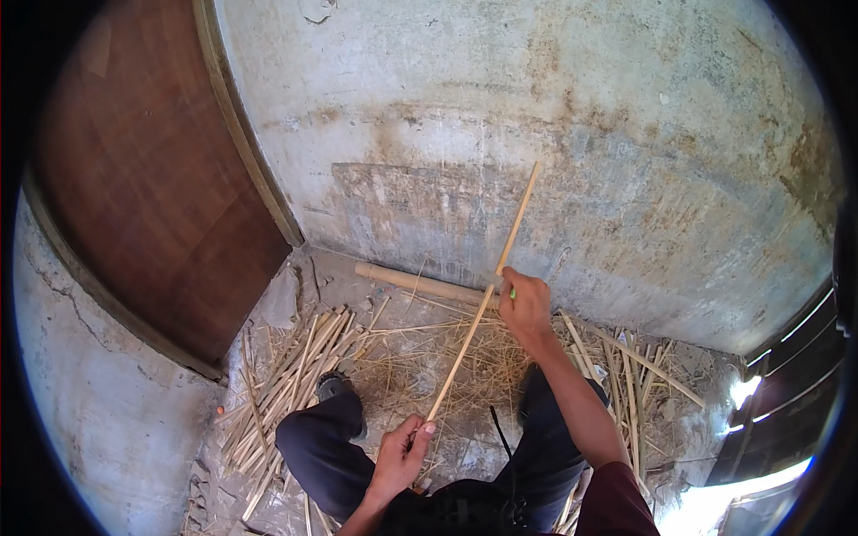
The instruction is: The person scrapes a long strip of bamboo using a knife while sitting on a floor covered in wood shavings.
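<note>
A long thin bamboo strip runs slanted from near my knees up toward the wall. My left hand grips its lower end. My right hand is closed at the strip's middle, holding a small tool with a green handle against it; the blade is hidden. The strip's upper part sticks out past my right hand in front of the stained concrete wall.
Several split bamboo strips lie piled at left, more at right, with dry shavings between. A thick bamboo pole lies along the wall base. A brown wooden door stands left. My dark-trousered legs are bent below.
</note>
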A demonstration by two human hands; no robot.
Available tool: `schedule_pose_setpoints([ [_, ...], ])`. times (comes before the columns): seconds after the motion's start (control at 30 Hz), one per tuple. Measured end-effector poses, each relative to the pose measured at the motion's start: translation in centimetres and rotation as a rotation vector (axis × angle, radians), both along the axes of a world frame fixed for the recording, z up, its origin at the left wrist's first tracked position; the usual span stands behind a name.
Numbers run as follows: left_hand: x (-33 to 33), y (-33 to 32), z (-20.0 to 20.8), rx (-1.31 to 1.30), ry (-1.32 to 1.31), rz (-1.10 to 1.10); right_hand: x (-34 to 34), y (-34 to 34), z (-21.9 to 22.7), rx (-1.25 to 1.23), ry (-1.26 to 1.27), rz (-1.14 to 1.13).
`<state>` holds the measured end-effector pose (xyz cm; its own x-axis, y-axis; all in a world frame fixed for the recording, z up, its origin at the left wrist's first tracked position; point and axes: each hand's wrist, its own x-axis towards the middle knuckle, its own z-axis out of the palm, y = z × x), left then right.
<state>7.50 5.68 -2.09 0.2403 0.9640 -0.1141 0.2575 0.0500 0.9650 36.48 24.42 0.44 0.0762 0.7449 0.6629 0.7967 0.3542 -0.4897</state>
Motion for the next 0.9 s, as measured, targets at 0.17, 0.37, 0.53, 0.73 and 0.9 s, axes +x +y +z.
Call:
schedule_pose_setpoints([
  [0.17, -0.7, 0.0, -0.4, -0.004, -0.009, 0.019, -0.6, -0.6, -0.7, 0.041, -0.033, 0.104],
  [0.37, -0.3, 1.0, 0.1, 0.067, 0.011, 0.085, -3.7, -2.4, -0.9, -0.022, -0.066, 0.245],
  [0.53, -0.6, 0.4, 0.5, 0.096, 0.094, 0.071, -2.6, -1.7, 0.0, -0.029, -0.052, 0.174],
  [0.73, -0.7, -1.1, -0.1, 0.096, 0.131, 0.059, -0.3, -0.2, -0.4, 0.031, -0.040, 0.045],
  [0.9, -1.4, -2.3, -0.3, 0.074, 0.153, 0.069, 1.1, 0.9, -0.3, 0.019, -0.052, -0.025],
])
